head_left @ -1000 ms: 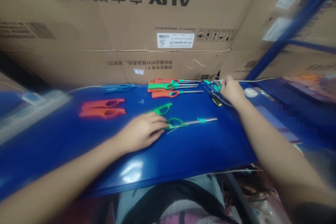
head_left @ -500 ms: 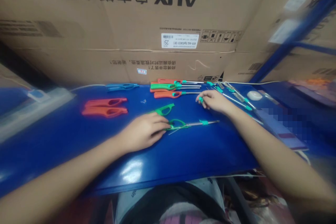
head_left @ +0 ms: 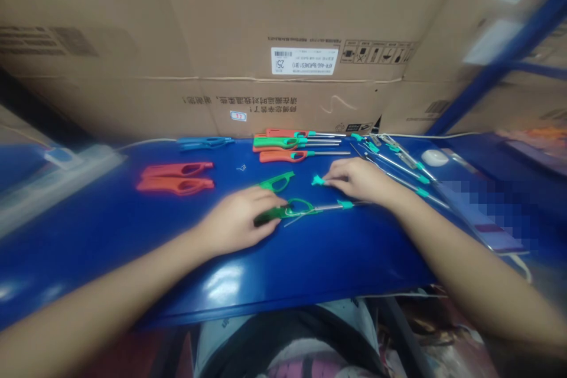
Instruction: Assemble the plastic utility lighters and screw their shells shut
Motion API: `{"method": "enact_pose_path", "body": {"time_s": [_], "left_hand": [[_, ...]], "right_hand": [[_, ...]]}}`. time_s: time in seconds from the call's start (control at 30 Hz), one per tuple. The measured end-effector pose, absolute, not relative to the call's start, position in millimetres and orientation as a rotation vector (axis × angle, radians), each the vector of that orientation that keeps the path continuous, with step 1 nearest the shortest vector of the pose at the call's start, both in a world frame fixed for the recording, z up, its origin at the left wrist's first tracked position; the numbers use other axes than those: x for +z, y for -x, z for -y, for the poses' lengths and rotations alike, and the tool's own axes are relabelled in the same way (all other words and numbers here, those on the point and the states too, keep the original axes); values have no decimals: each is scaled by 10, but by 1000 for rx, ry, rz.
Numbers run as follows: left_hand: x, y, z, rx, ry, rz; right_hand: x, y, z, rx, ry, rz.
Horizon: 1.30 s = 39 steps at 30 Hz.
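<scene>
My left hand [head_left: 241, 218] is closed around the handle of a green lighter shell [head_left: 301, 208], resting on the blue table. A metal tube [head_left: 328, 207] with a teal collar [head_left: 344, 204] extends right from that shell, and a thin wire lies by its loop. Between thumb and fingers, my right hand [head_left: 354, 180] pinches a small teal plastic piece [head_left: 318, 180] above the tube. Another green shell half [head_left: 278, 182] lies just beyond my left hand. My left palm hides part of the held handle.
Long-necked lighters with orange [head_left: 283, 156] and green [head_left: 274, 143] handles lie at the back. Red shells [head_left: 177, 185] and blue shells [head_left: 204, 142] are to the left. Several metal tubes [head_left: 398, 176] lie right, near a white round object [head_left: 434, 157]. A cardboard box [head_left: 221, 59] stands behind.
My right hand has moved left and slightly nearer, bringing the teal piece closer to the green shell. My left hand stays on the handle.
</scene>
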State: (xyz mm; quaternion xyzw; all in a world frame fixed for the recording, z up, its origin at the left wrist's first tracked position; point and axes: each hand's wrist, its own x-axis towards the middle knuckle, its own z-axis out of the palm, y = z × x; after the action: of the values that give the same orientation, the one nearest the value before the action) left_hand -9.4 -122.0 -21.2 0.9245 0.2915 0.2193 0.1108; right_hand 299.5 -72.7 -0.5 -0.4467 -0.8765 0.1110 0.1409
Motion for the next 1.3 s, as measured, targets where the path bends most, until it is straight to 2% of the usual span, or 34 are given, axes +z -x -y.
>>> {"method": "enact_pose_path", "body": {"time_s": [0.2,0.43,0.67,1.0,1.3], "left_hand": [[-218,51,1227,616,-2620,-913],[-222,27,1230,594,-2535,-979],[-221,29,1222,559,-2500,-994],[-206,13,1221,560,-2408,-1038],[-191,-3,1228,523,-2315,-1077]], "right_hand": [[-5,-2864,854,567,908,2460],[-70,-2656,1002,699,858,2546],[-156,-2592,1032,596,856,2601],[-193,-2545,1109,88,650,2740],[-215,-2526,1127,-24,613,2768]]}}
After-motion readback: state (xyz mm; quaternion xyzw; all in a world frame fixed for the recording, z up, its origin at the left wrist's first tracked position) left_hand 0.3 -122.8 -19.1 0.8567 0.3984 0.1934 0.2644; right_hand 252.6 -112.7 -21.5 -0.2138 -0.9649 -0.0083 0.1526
